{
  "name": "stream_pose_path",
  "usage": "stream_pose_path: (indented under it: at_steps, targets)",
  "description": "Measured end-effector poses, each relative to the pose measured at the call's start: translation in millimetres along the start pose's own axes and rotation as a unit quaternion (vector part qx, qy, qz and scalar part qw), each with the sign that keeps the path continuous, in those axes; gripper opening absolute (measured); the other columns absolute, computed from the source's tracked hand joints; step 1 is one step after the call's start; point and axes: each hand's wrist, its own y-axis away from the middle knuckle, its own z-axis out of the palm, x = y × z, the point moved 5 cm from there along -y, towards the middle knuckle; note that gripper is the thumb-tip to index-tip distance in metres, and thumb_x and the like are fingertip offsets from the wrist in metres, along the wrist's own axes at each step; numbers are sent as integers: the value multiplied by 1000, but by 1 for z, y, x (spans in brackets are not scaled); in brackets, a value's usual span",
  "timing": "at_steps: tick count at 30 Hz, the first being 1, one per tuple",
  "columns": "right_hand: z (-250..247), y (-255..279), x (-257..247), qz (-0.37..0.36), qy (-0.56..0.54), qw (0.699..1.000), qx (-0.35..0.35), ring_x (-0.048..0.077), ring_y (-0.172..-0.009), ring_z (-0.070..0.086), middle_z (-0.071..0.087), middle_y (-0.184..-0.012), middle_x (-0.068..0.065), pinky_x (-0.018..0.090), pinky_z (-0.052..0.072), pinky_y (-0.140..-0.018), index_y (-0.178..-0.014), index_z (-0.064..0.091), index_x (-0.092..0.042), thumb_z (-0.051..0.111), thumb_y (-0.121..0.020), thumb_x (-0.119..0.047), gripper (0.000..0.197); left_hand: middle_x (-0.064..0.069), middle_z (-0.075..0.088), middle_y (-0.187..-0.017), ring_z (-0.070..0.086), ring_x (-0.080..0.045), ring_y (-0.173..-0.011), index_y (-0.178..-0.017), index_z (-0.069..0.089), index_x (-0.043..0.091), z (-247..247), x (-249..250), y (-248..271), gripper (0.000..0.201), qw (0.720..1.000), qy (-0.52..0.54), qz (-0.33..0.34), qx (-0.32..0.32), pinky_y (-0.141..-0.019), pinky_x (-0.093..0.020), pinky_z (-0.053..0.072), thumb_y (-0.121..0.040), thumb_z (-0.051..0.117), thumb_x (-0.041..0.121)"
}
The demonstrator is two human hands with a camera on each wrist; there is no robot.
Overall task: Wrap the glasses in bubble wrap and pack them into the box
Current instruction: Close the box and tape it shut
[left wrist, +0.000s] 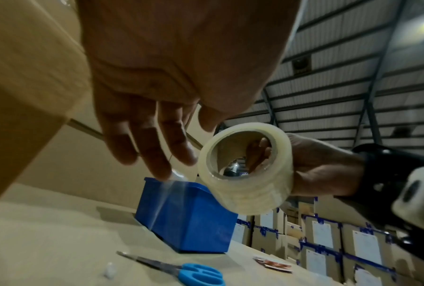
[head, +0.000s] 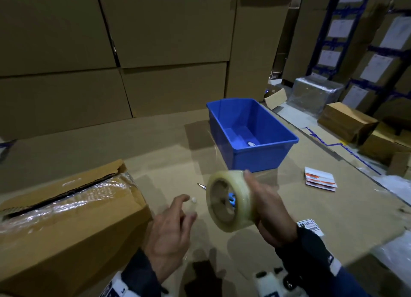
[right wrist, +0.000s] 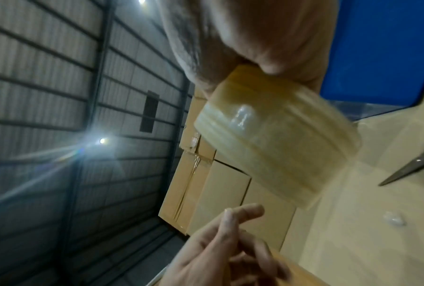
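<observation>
My right hand (head: pixel 264 199) grips a big roll of clear packing tape (head: pixel 230 200) above the table, fingers through its core (left wrist: pixel 257 154). Just left of the roll, my left hand (head: pixel 184 208) hovers with relaxed, spread fingers (left wrist: pixel 157 154). A thin clear strip of tape (left wrist: pixel 162 197) seems to hang from those fingertips. The cardboard box (head: pixel 73 219) lies at the left, flaps nearly closed, with bubble wrap (head: pixel 93 194) shining along the gap. No glasses are in sight.
A blue plastic bin (head: pixel 251 161) stands behind the roll. Blue-handled scissors (left wrist: pixel 196 272) lie under my hands, beside a small clear scrap (left wrist: pixel 109 270). Label sheets (head: pixel 320 179) and a fragile sticker (head: pixel 310 226) lie on the right. Stacked cartons wall off the back.
</observation>
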Motion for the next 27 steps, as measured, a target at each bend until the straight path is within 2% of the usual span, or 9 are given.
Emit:
stream_pose_path:
  at_steps: [4, 7, 10, 13, 16, 19, 23, 25, 27]
  targets:
    - [8, 9, 11, 1, 50, 997, -63, 30, -79, 55, 61, -89, 28, 39, 45, -73, -99, 61, 15, 63, -84, -52, 69, 12, 57, -79, 55, -11, -73, -101, 71, 28, -12, 3, -7, 28, 995, -76, 36, 57, -63, -20, 43, -92, 48, 42]
    - [12, 13, 18, 8, 35, 993, -113, 24, -70, 58, 63, -80, 20, 30, 50, -61, -90, 65, 10, 64, -89, -41, 51, 14, 59, -81, 58, -5, -75, -112, 68, 28, -18, 11, -10, 27, 997, 36, 6, 67, -64, -15, 44, -99, 48, 41]
    - [16, 14, 24, 8, 19, 988, -154, 31, -89, 62, 66, -101, 26, 42, 53, -79, -109, 64, 6, 57, -93, -25, 36, 0, 70, -69, 67, -10, -66, -116, 55, 37, -11, 23, -10, 30, 964, 252, -82, -10, -68, -33, 57, -90, 49, 50]
    - [17, 12, 31, 12, 0, 981, -194, 43, -114, 56, 58, -124, 32, 54, 42, -101, -128, 53, 7, 49, -96, -15, 39, 1, 72, -76, 68, -10, -71, -116, 48, 46, 4, 21, -8, 42, 959, 251, -112, -63, -75, -34, 57, -82, 72, 41]
    - [18, 11, 34, 11, -18, 976, -218, 41, -114, 57, 59, -123, 31, 45, 47, -97, -125, 54, 8, 49, -93, -9, 36, 10, 68, -81, 63, 3, -78, -123, 44, 46, 14, 10, -5, 66, 972, 192, -116, -65, -73, -19, 53, -72, 84, 31]
    - [20, 9, 40, 10, -22, 974, -227, 38, -107, 60, 62, -116, 28, 40, 50, -91, -118, 60, 6, 52, -92, -9, 31, 16, 70, -90, 63, 8, -85, -111, 59, 38, 24, 6, -4, 47, 978, 163, -91, -88, -75, -17, 53, -71, 84, 36]
    - [16, 2, 43, -47, 178, 969, -163, 30, -103, 65, 70, -105, 11, 36, 54, -88, -111, 67, -7, 66, -88, -15, 25, 10, 72, -94, 68, -1, -85, -110, 68, 24, 37, -4, 0, 46, 970, 193, -105, -101, -77, -30, 58, -67, 77, 37]
    - [3, 0, 37, -134, 324, 935, -47, 19, -86, 64, 68, -89, 2, 27, 53, -79, -100, 68, -19, 79, -78, -20, 25, 8, 71, -97, 68, -7, -87, -112, 65, 24, 42, -10, 1, 57, 969, 190, -121, -104, -79, -35, 58, -62, 69, 51]
    - [-2, 2, 33, -221, 426, 877, 0, 10, -87, 58, 61, -94, -5, 15, 46, -78, -113, 60, -26, 79, -70, -39, 49, 8, 71, -97, 68, -10, -87, -111, 64, 25, 51, -14, 2, 57, 970, 177, -117, -121, -79, -37, 57, -61, 63, 53]
